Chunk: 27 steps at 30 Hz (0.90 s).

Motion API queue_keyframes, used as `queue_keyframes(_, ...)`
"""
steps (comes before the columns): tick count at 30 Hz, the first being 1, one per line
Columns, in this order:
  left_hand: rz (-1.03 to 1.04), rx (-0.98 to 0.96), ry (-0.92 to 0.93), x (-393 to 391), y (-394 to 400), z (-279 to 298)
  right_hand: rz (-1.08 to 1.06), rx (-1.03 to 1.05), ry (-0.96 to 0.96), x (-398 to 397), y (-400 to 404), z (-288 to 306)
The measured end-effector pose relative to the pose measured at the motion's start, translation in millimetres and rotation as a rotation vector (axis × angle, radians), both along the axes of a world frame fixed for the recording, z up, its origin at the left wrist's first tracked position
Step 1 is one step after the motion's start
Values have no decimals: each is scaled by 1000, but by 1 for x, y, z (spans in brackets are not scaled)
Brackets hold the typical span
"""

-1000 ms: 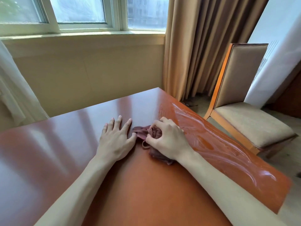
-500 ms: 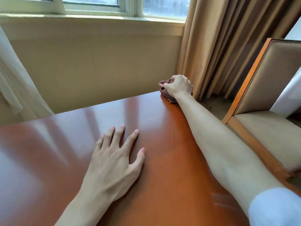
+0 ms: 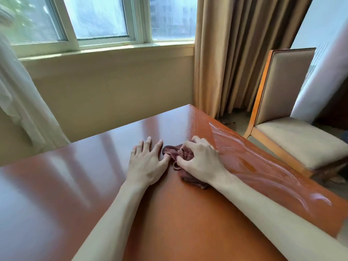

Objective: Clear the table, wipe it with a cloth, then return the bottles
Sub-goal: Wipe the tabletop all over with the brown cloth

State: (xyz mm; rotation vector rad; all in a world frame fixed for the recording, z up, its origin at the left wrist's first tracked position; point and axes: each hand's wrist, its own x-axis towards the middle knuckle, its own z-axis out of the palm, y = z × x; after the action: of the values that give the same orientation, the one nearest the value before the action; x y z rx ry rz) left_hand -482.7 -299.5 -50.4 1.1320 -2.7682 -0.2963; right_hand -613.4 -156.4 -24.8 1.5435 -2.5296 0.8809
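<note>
On the glossy red-brown table (image 3: 56, 185), near its middle, the right hand (image 3: 202, 163) curls its fingers around a bunched maroon cloth (image 3: 176, 151). At nine o'clock from the cloth, just beside it, the left hand (image 3: 146, 162) lies flat, fingers spread. At three o'clock, wet streaks (image 3: 263, 166) shine; beyond them stands a cushioned chair (image 3: 293, 136).

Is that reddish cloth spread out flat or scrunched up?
Scrunched up. The cloth sits in a wrinkled bunch on the table, gripped by the right hand, folds bulging between its fingers.
</note>
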Motion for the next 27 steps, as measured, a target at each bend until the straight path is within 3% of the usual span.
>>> queue_keyframes(3,-23,-14,-23,0,-2,-1,90,6,-12,38,53,2)
queue_keyframes(6,-23,-14,-21,1,-3,-3,87,18,-24,31,54,2)
queue_keyframes(14,15,-26,47,-2,-2,-3,-189,11,-8,-99,-77,-3)
queue_keyframes(20,43,-53,69,-4,-3,-5,-281,-9,-4,-197,-196,-7)
queue_keyframes(27,58,-48,65,-4,1,-4,-313,41,-11,-229,-245,-3)
